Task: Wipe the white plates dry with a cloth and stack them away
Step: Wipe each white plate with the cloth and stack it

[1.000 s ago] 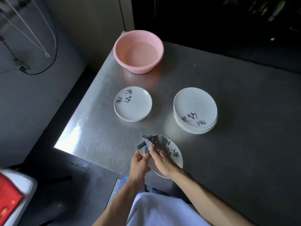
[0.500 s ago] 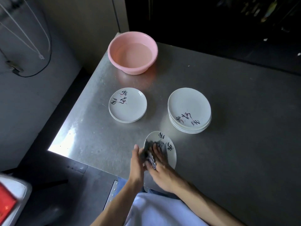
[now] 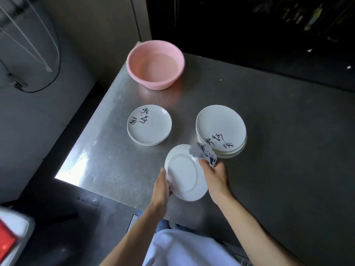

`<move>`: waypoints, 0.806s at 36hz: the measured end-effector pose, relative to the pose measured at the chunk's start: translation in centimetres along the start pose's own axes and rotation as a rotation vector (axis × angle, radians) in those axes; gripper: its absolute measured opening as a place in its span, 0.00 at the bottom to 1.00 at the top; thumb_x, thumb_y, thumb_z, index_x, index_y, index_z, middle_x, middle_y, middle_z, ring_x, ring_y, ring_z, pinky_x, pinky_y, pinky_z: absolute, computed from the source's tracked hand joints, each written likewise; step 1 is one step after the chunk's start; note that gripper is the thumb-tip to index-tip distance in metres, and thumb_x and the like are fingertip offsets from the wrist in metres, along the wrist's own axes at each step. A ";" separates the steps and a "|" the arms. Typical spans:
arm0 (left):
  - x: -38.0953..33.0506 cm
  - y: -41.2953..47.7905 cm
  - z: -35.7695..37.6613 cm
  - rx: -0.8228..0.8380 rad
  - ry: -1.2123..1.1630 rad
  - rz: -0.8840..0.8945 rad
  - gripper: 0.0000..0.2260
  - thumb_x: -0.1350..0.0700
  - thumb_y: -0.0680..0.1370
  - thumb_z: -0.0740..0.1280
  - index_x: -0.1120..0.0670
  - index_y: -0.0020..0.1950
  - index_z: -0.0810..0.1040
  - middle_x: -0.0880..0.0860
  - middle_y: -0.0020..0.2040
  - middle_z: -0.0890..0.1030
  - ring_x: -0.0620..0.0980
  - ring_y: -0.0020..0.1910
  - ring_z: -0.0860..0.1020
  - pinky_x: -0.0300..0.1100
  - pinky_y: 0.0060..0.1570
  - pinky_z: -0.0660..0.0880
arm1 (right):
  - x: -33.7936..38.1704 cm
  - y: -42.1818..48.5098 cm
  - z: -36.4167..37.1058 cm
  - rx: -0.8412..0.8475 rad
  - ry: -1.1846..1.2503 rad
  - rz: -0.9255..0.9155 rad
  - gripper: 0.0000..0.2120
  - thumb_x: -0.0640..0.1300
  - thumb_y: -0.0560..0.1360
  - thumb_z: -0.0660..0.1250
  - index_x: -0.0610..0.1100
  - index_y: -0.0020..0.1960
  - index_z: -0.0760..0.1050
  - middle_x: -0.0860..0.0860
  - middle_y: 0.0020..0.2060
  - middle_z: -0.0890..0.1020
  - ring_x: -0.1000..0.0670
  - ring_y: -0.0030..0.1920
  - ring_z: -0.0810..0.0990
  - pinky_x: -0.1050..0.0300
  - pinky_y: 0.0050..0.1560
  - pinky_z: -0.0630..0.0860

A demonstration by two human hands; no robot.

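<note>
- Two hands, one plate, head view: my left hand (image 3: 161,187) grips the near-left rim of a round white ceramic plate (image 3: 182,175), tilted underside-up above the steel table (image 3: 107,150). My right hand (image 3: 215,175) clutches a crumpled grey cloth (image 3: 203,153) at its far rim.
- Risk, I judge: a wet rim slips my one-handed grip and strikes the taller stack of white plates (image 3: 221,127) just beside.
- Hidden: the plate's face and my left fingertips beneath it.
</note>
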State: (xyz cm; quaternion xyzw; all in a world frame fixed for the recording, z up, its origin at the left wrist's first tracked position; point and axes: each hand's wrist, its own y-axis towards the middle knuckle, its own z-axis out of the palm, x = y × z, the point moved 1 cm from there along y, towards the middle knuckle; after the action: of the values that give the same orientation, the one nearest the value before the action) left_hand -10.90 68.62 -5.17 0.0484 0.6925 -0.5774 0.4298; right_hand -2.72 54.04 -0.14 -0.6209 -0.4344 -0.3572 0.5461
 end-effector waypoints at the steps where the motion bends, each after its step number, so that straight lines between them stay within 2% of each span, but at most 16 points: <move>1: 0.2 0.3 -0.7 0.003 -0.044 -0.056 0.19 0.41 0.87 0.55 0.50 0.60 0.81 0.53 0.55 0.85 0.53 0.54 0.84 0.47 0.47 0.81 | -0.3 -0.2 0.0 -0.015 0.026 0.036 0.07 0.42 0.76 0.68 0.51 0.42 0.82 0.60 0.34 0.82 0.59 0.36 0.75 0.68 0.38 0.72; 2: 0.4 0.5 -1.4 0.009 -0.060 -0.078 0.18 0.42 0.87 0.56 0.50 0.58 0.81 0.52 0.52 0.86 0.52 0.49 0.85 0.45 0.42 0.80 | -0.5 -0.3 0.0 -0.035 0.047 0.075 0.08 0.42 0.77 0.67 0.50 0.41 0.82 0.59 0.34 0.81 0.58 0.37 0.75 0.65 0.39 0.73; 4: 0.9 0.5 -2.6 0.023 -0.080 -0.087 0.13 0.47 0.87 0.59 0.52 0.52 0.80 0.53 0.47 0.84 0.49 0.41 0.83 0.44 0.38 0.78 | -0.8 -0.3 0.1 -0.090 0.039 0.156 0.11 0.47 0.80 0.65 0.47 0.40 0.80 0.55 0.35 0.82 0.55 0.41 0.75 0.55 0.45 0.75; 5: 1.2 0.4 -3.1 0.033 -0.087 -0.088 0.11 0.49 0.87 0.60 0.52 0.51 0.78 0.54 0.46 0.81 0.50 0.40 0.80 0.43 0.39 0.76 | -0.9 -0.3 0.0 -0.121 0.008 0.185 0.15 0.50 0.81 0.64 0.44 0.38 0.78 0.53 0.34 0.80 0.54 0.41 0.74 0.51 0.47 0.76; 7: 1.7 0.3 -4.1 0.062 -0.100 -0.066 0.08 0.50 0.87 0.60 0.51 0.56 0.76 0.56 0.49 0.76 0.52 0.46 0.74 0.45 0.41 0.72 | -1.3 -0.4 0.1 -0.173 -0.088 0.193 0.21 0.53 0.82 0.61 0.40 0.37 0.71 0.54 0.32 0.75 0.51 0.40 0.73 0.46 0.47 0.74; 9: 1.9 0.1 -4.6 0.078 -0.106 -0.039 0.07 0.50 0.87 0.60 0.51 0.58 0.74 0.56 0.50 0.76 0.52 0.46 0.73 0.46 0.42 0.72 | -2.1 -0.6 0.1 -0.151 -0.223 0.126 0.20 0.55 0.83 0.58 0.44 0.37 0.71 0.51 0.35 0.77 0.48 0.44 0.77 0.50 0.47 0.73; 11: 1.9 -0.3 -4.7 0.076 -0.089 -0.020 0.06 0.51 0.87 0.61 0.52 0.56 0.73 0.55 0.47 0.76 0.50 0.43 0.74 0.44 0.39 0.74 | -2.8 -0.8 0.6 -0.074 -0.397 0.039 0.17 0.55 0.82 0.55 0.47 0.42 0.73 0.47 0.41 0.79 0.46 0.49 0.78 0.48 0.54 0.74; 13: 2.0 -0.6 -4.2 0.085 -0.044 -0.011 0.05 0.51 0.87 0.62 0.52 0.54 0.72 0.54 0.44 0.75 0.51 0.42 0.75 0.42 0.37 0.76 | -3.1 -1.1 1.4 0.006 -0.525 -0.069 0.15 0.50 0.82 0.56 0.43 0.53 0.78 0.43 0.52 0.81 0.43 0.57 0.77 0.45 0.63 0.72; 15: 2.1 -0.8 -3.4 0.107 -0.022 -0.009 0.06 0.51 0.87 0.62 0.52 0.53 0.73 0.54 0.44 0.77 0.52 0.42 0.77 0.42 0.35 0.78 | -3.5 -1.4 2.8 0.148 -0.702 -0.205 0.19 0.46 0.83 0.56 0.39 0.69 0.73 0.41 0.67 0.76 0.39 0.69 0.71 0.44 0.71 0.64; 18: 2.0 -0.8 -2.5 0.110 -0.076 -0.014 0.07 0.54 0.87 0.62 0.53 0.50 0.75 0.55 0.44 0.82 0.51 0.40 0.81 0.44 0.35 0.80 | -4.6 -2.4 4.4 0.423 -1.031 -0.376 0.24 0.49 0.85 0.53 0.42 0.78 0.62 0.45 0.79 0.61 0.47 0.79 0.56 0.47 0.78 0.50; 21: 1.6 -0.3 -2.6 0.054 -0.151 -0.032 0.06 0.58 0.86 0.63 0.53 0.50 0.77 0.57 0.43 0.83 0.49 0.37 0.83 0.44 0.33 0.80 | -5.5 -4.1 3.4 0.651 -0.984 -0.521 0.26 0.52 0.84 0.53 0.42 0.79 0.61 0.48 0.79 0.59 0.49 0.80 0.54 0.56 0.79 0.43; 23: 1.4 -0.2 -3.2 0.011 -0.171 -0.034 0.07 0.55 0.87 0.62 0.55 0.50 0.76 0.57 0.41 0.82 0.48 0.34 0.82 0.42 0.30 0.78 | -6.0 -5.2 1.7 0.732 -0.988 -0.600 0.27 0.56 0.83 0.51 0.44 0.78 0.62 0.52 0.79 0.60 0.53 0.79 0.55 0.59 0.78 0.44; 25: 1.5 -0.2 -3.6 0.005 -0.155 -0.033 0.09 0.53 0.87 0.62 0.56 0.50 0.74 0.57 0.39 0.80 0.49 0.33 0.81 0.42 0.29 0.78 | -6.7 -5.2 0.1 0.717 -1.031 -0.606 0.28 0.58 0.83 0.49 0.46 0.78 0.63 0.54 0.79 0.57 0.55 0.79 0.54 0.56 0.79 0.48; 27: 1.9 -0.5 -3.8 0.025 -0.108 -0.027 0.09 0.52 0.87 0.62 0.56 0.51 0.74 0.56 0.42 0.81 0.52 0.38 0.81 0.44 0.33 0.80 | -7.4 -4.3 -0.7 0.656 -1.110 -0.524 0.28 0.56 0.83 0.50 0.45 0.80 0.58 0.55 0.79 0.50 0.53 0.80 0.50 0.54 0.79 0.45; 29: 2.5 -0.8 -3.5 0.040 -0.076 -0.010 0.09 0.52 0.87 0.62 0.56 0.52 0.74 0.56 0.44 0.81 0.53 0.42 0.80 0.45 0.37 0.81 | -7.5 -3.1 -0.2 0.565 -1.142 -0.404 0.28 0.53 0.84 0.52 0.45 0.81 0.53 0.51 0.80 0.46 0.50 0.81 0.46 0.52 0.79 0.42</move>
State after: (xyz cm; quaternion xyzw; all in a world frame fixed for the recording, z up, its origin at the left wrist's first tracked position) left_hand -14.78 70.29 -6.31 0.0315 0.6641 -0.5949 0.4518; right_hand -8.41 52.83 -5.88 -0.4521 -0.8398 0.0598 0.2944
